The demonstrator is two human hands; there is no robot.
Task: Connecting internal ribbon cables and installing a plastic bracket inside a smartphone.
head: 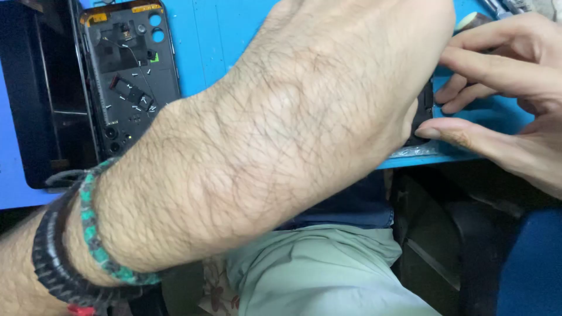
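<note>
Both hands met over a dark part at the blue mat's near edge.

We saw the left hand (304,111) stretched across the view, its fingers hidden, so we could not tell their grip. The right hand (503,88) pinched the dark part (422,111) with thumb and fingertips (451,55) on the blue mat (216,35). An opened phone back (132,70) with loose screws lay well apart, far left; bracelets (70,246) circled the left wrist.

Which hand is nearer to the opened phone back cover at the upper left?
Left. The left hand and its forearm pass just right of the opened phone back cover; the right hand is at the far right edge.
</note>
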